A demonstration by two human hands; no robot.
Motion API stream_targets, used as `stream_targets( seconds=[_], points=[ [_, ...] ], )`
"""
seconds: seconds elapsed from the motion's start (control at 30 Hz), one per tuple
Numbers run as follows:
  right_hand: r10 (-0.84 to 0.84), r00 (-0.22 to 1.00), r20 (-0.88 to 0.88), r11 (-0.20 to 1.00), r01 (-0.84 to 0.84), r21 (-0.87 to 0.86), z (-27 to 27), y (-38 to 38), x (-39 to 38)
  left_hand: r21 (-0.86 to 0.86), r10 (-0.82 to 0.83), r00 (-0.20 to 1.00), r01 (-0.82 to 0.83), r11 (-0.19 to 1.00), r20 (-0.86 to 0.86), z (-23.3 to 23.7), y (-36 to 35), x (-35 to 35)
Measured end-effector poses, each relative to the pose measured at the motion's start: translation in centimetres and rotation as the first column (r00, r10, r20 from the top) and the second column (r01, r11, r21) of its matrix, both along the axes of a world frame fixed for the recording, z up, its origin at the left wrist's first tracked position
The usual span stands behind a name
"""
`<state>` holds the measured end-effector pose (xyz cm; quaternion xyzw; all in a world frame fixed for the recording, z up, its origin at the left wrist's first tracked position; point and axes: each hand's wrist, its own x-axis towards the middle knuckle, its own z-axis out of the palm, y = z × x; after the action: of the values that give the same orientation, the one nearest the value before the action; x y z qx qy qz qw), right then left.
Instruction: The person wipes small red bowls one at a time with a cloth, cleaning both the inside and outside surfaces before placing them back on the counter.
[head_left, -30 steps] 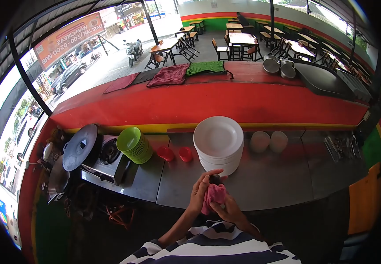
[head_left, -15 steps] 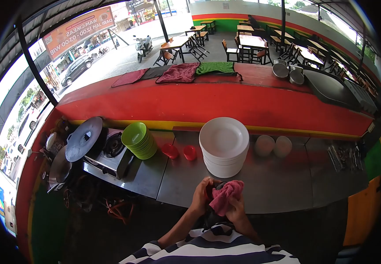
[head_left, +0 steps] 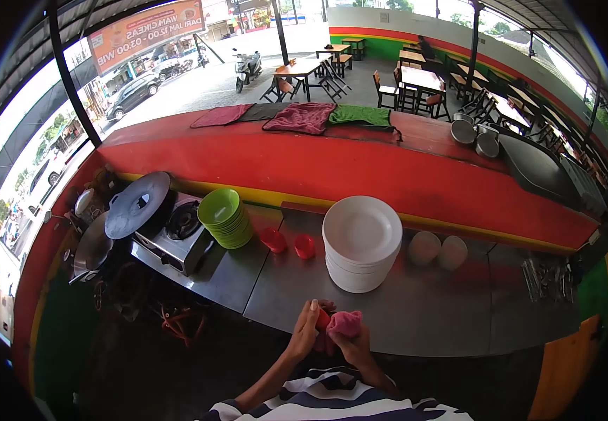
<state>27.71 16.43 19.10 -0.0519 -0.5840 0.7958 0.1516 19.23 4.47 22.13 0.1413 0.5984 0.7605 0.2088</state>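
**Dishes along the counter**

White plates stand stacked at the middle of the counter. Left of them are two red dishes, green bowls and a stove. Near the right edge are white bowls and cutlery.

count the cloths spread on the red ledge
4, in a row along the ledge top: a maroon cloth at the left, a dark cloth next, a larger maroon cloth, then a green cloth at the right.

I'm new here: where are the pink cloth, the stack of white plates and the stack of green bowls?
pink cloth (head_left: 346, 323), head view, middle of the fabric.
stack of white plates (head_left: 361, 229), head view, face of the top plate.
stack of green bowls (head_left: 218, 205), head view, inside of the top bowl.
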Motion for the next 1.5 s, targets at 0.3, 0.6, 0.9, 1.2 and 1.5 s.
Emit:
stream_targets(
  seconds=[0.3, 0.6, 0.9, 1.2, 1.5],
  points=[
    [0.039, 0.955, 0.294, 0.927, 0.075, -0.368, -2.2, 0.0, -1.0, -0.455, -0.048, 0.995, 0.004, 0.891, -0.084, -0.3, -2.4, 1.6],
    [0.020, 0.948, 0.317, 0.814, 0.169, -0.556, -1.7, 0.5, -1.3, -0.341, 0.033, 0.999, -0.031, 0.939, 0.001, -3.7, -2.1, 2.0],
    [0.168, 0.939, 0.299, 0.935, -0.056, -0.351, -1.5, 1.8, -1.4, -0.330, -0.064, 0.985, 0.114, 0.937, 0.159, -4.1, -1.9, 0.2],
    [0.103, 0.969, 0.224, 0.895, 0.008, -0.446, -1.0, 3.2, -2.7, -0.218, -0.062, 0.959, 0.125, 0.968, 0.275, -2.9, 0.4, -1.6],
    [0.153, 0.954, 0.257, 0.920, -0.042, -0.390, -2.1, 3.0, -1.4, -0.508, -0.250, 0.967, 0.238, 0.828, 0.045, -4.3, 0.1, -1.6]
  ],
)
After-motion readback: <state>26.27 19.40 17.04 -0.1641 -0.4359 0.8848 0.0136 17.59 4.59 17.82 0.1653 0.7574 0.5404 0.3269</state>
